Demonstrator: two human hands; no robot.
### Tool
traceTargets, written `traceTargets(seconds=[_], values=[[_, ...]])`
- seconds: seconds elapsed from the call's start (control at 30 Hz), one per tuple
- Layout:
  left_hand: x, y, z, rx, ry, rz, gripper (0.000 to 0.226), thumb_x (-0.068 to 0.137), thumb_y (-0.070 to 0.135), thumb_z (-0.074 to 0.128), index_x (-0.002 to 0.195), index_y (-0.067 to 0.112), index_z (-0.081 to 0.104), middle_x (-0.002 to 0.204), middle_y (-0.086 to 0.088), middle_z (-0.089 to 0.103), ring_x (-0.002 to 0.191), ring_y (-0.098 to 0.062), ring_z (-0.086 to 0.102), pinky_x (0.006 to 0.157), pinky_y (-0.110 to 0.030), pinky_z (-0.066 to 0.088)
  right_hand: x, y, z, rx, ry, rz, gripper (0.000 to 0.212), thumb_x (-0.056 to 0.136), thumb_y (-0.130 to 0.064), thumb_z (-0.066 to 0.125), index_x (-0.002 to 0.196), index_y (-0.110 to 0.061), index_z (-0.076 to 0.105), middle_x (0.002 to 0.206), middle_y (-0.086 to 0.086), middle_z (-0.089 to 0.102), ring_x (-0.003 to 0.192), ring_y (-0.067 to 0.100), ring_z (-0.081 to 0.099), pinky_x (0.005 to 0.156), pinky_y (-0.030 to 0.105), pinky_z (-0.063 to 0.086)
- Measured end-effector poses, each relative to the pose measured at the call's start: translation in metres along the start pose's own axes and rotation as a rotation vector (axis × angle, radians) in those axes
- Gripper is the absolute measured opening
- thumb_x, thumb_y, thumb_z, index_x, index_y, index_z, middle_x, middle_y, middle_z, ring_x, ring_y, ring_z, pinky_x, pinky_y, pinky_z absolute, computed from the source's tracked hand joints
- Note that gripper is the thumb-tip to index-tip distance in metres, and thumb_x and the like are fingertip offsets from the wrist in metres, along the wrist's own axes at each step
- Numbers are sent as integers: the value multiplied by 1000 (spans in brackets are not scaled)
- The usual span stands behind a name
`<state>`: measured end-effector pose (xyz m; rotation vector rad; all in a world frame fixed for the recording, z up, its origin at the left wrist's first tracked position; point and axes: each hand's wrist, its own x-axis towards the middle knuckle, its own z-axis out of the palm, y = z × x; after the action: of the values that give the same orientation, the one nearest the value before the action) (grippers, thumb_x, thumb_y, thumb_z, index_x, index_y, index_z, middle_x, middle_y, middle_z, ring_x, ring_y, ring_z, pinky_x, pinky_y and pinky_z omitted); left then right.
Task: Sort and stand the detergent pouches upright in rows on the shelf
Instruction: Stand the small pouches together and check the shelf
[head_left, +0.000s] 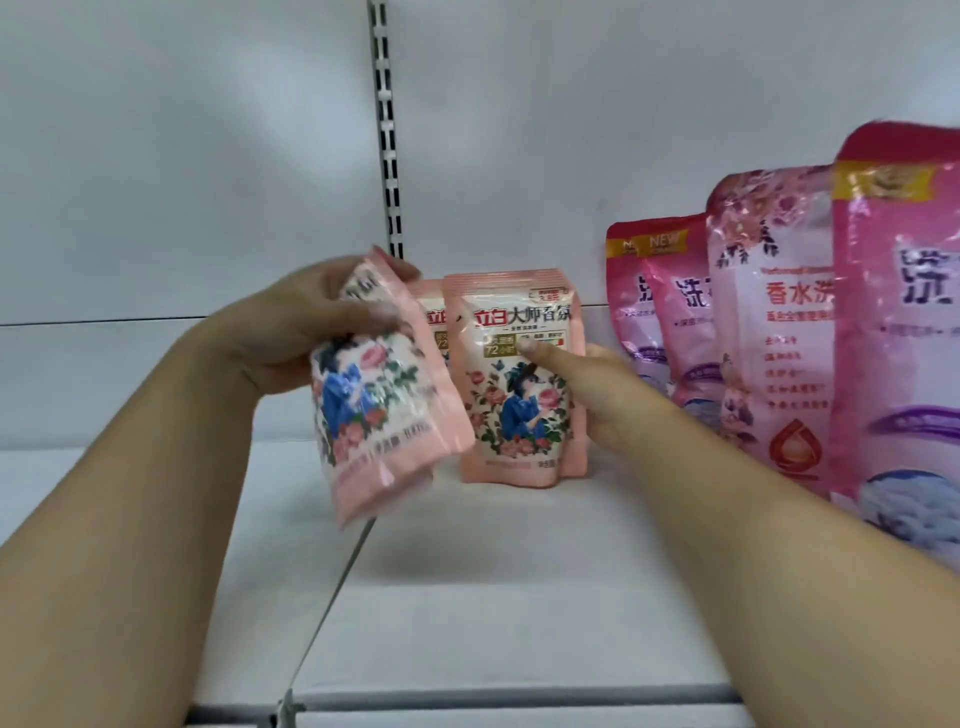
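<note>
My left hand (306, 322) grips a small peach pouch (382, 400) printed with roses and a figure in blue, holding it tilted above the white shelf (467, 571). A row of matching peach pouches (514, 384) stands upright at the shelf's middle back. My right hand (587, 395) wraps round the right side of that row, thumb pressing on the front pouch's face. Another peach pouch (434, 322) peeks out behind the held one.
Tall pink detergent pouches (769, 332) stand in rows at the right, the nearest one (898, 332) large and close to my right forearm. A slotted upright rail (387, 130) runs down the white back wall. The shelf's front edge (467, 701) lies below.
</note>
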<state>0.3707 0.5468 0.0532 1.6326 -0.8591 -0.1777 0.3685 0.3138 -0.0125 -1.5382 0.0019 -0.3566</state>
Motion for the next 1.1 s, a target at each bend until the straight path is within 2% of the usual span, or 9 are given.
traceTargets(seconds=[0.27,0.37,0.43,0.53,0.63,0.7,0.8,0.97,1.1], values=[[-36,6,7,44,373,45,70,27,24,90,89,18,57,70,-2,69,60,-15,68,53,-32,58,-23,-6,14,-95,-50,-18,37,72,-38,74,102,-22,61,106,6,68,102,26,63,95,41,46],[-48,9,20,203,427,-14,46,53,17,80,94,20,57,83,-7,67,63,-20,70,60,-38,55,-35,-20,17,-228,109,-69,71,79,-46,65,136,-16,35,137,9,46,125,29,45,99,40,35],[-51,13,25,274,429,-25,38,66,12,77,97,21,56,85,-7,67,60,-18,70,46,-29,52,-48,-35,18,-255,305,-209,78,83,-48,60,143,-16,23,147,9,31,133,29,33,104,44,30],[-53,20,33,302,399,-26,34,70,14,75,97,23,56,83,-6,69,63,-18,71,39,-24,49,-85,-48,24,-253,184,-435,69,84,-49,56,139,-15,33,141,4,40,126,19,40,99,35,36],[-56,29,43,327,329,-17,44,63,20,77,102,18,57,81,-7,72,74,-26,71,64,-44,58,-110,-44,30,-324,-324,-167,46,78,-44,63,112,-12,59,112,6,63,101,21,60,90,38,51],[-54,33,52,326,290,-16,60,54,28,76,108,14,56,84,-7,71,74,-24,71,71,-44,59,-119,-41,29,-282,-493,-9,20,77,-26,67,88,-10,63,87,5,69,79,19,66,76,31,56],[-50,36,72,609,250,29,57,62,45,72,108,20,51,85,3,66,71,-13,68,60,-28,58,-118,-35,21,-356,-454,0,8,80,-9,67,87,-8,64,88,5,72,83,19,69,80,34,56],[-37,41,95,1000,267,212,90,62,72,38,135,19,42,115,-2,50,100,-15,51,77,-30,42,-126,-31,0,-318,-426,56,13,81,0,63,86,-12,62,84,1,72,84,16,68,78,32,55],[-27,34,111,1119,206,300,85,78,74,34,145,23,26,124,-3,44,105,-9,41,87,-27,31,-136,-22,-12,-286,-421,106,13,79,1,63,85,-10,62,79,-1,73,78,12,69,71,25,57]])
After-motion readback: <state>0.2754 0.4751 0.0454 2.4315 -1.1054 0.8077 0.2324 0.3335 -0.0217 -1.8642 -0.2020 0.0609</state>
